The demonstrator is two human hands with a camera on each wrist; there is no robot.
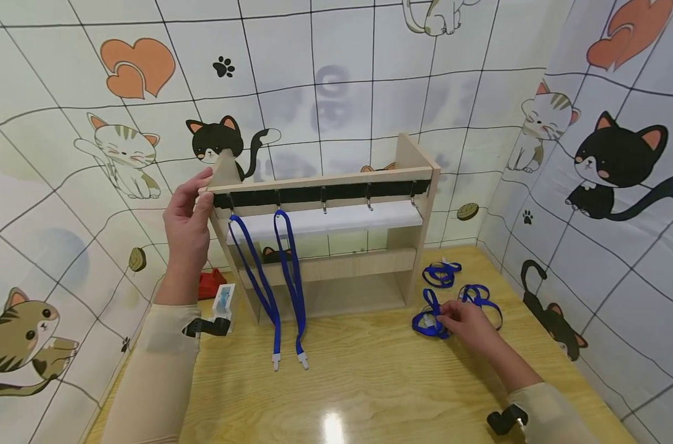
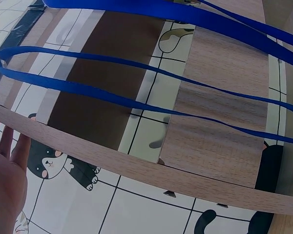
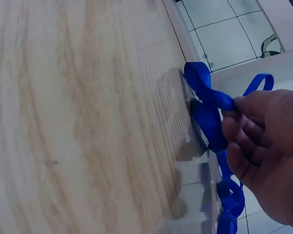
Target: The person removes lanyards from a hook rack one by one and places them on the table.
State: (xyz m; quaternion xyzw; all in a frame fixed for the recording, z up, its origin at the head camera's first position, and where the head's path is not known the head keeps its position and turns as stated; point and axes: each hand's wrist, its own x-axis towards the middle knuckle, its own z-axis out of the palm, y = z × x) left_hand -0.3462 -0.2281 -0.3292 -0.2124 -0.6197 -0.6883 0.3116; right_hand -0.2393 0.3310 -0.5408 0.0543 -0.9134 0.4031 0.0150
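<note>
A light wooden shelf rack (image 1: 336, 266) stands on the table, with metal hooks (image 1: 323, 202) along a black strip near its top. Two blue lanyards hang from the leftmost hooks, the outer lanyard (image 1: 277, 336) beside the inner lanyard (image 1: 299, 302); their clips reach down toward the table. My left hand (image 1: 187, 225) grips the rack's upper left corner, thumb on the front edge. At the right, my right hand (image 1: 469, 322) pinches the strap of a coiled blue lanyard (image 3: 208, 124) between thumb and fingers. Two other coiled lanyards lie close by, a back one (image 1: 440, 273) and a right one (image 1: 479, 295).
Left of the rack are a red object (image 1: 210, 285) and a small white-and-blue box (image 1: 224, 302), partly behind the left forearm. The wooden table (image 1: 358, 370) meets a cat-patterned wall covering (image 1: 347, 105) at the back and right side.
</note>
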